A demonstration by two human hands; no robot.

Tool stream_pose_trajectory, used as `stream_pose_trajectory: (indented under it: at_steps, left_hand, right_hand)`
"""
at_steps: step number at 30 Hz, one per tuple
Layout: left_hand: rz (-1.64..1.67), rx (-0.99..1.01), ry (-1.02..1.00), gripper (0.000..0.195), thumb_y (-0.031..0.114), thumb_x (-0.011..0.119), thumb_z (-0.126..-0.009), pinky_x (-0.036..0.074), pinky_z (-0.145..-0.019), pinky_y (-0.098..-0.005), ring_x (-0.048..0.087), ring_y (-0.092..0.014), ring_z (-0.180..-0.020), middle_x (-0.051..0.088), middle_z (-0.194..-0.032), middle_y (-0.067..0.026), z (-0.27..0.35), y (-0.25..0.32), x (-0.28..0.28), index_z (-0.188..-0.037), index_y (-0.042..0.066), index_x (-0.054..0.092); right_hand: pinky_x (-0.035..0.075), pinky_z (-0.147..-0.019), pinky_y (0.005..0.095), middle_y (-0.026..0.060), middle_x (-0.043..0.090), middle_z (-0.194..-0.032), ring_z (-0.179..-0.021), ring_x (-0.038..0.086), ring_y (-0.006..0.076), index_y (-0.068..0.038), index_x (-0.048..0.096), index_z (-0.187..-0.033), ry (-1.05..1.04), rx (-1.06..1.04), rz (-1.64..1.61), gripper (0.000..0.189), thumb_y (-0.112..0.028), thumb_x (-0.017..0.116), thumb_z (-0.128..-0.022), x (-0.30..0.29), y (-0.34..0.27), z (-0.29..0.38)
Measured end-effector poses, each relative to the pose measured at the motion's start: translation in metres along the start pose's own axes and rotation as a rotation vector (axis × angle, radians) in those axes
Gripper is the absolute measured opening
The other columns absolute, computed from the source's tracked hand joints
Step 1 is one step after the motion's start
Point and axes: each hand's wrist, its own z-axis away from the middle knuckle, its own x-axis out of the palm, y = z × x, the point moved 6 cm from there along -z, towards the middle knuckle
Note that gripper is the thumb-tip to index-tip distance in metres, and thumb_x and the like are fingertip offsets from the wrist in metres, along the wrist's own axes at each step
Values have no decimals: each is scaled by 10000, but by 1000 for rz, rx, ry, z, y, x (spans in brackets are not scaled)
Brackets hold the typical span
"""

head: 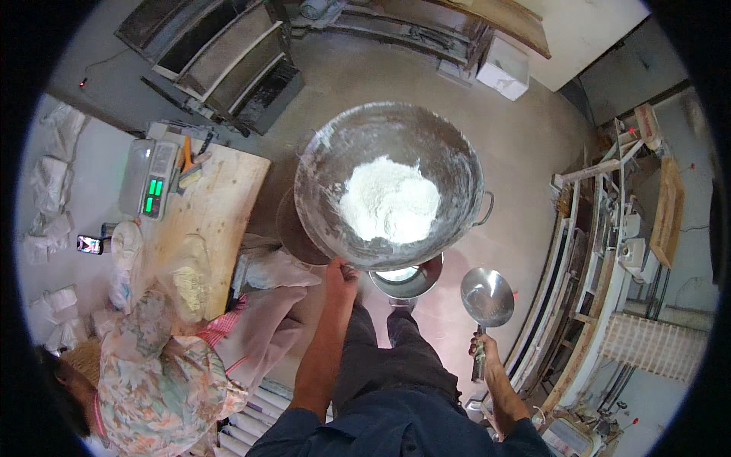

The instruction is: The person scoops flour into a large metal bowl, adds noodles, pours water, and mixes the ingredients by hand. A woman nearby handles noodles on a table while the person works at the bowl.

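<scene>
A wide, dark metal pan (451, 171) with loop handles is in front of me, its inner wall dusted white. A heap of white powder (391, 200) that looks like flour lies in it. My left hand (341, 277) grips the near rim of the pan. Out to the right, my right hand (484, 347) is closed around the handle of a large metal ladle (488, 297). The ladle's round bowl holds nothing that I can see. Partly hidden under the pan's near edge is a shiny metal pot (428, 280), close to my feet.
At left, a wooden table (234, 188) carries a digital scale (151, 177) and a yellowish heap (188, 285). A person in a floral top (165, 394) bends beside it. Sacks (274, 271) lie by the table. Wooden racks (582, 274) line the right; a white box (505, 68) stands beyond.
</scene>
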Motion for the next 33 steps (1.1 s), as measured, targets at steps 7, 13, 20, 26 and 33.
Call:
stream_pose_trajectory:
  at_steps: [7, 13, 20, 26, 33]
  left_hand:
    - [0, 8, 54, 218, 6, 626, -757, 399, -544, -312, 565, -162, -716, 627, -897, -8, -43, -34, -74, -949, 106, 601]
    - [50, 142, -40, 193, 13, 661, -791, 526, -777, -471, 636, -268, -871, 654, -945, -74, -84, 15, -147, -975, 62, 630]
    - [192, 83, 141, 171, 9, 617, -901, 493, -540, -433, 573, -248, -622, 582, -789, -62, -196, 45, -262, -788, 72, 504]
    - [140, -11, 213, 210, -49, 632, -878, 539, -621, -439, 548, -233, -616, 499, -697, -58, -231, 0, -285, -752, 37, 487]
    - [73, 36, 98, 145, 17, 645, -921, 565, -826, -511, 652, -293, -960, 662, -1033, -120, -213, -21, -244, -1060, 41, 610]
  right_hand:
    - [464, -476, 367, 54, 557, -690, -486, 520, 207, -63, 547, -1001, 177, 15, -86, 230, -114, 596, -782, -46, 27, 3]
    - [454, -489, 360, 63, 543, -701, -520, 525, 216, -47, 548, -1024, 171, 96, 10, 256, -121, 612, -788, -18, 31, -22]
    - [484, -419, 337, 88, 583, -712, -456, 557, 207, 11, 549, -1100, 51, -31, 230, 328, -57, 621, -787, 102, -7, -34]
    - [479, -406, 330, 42, 545, -666, -464, 562, 174, -16, 507, -1118, -87, -286, 734, 321, -39, 623, -820, 261, -42, -41]
    - [543, -517, 416, 159, 657, -765, -609, 677, 255, 1, 534, -1212, -420, -474, 1357, 415, -44, 630, -812, 436, -2, -140]
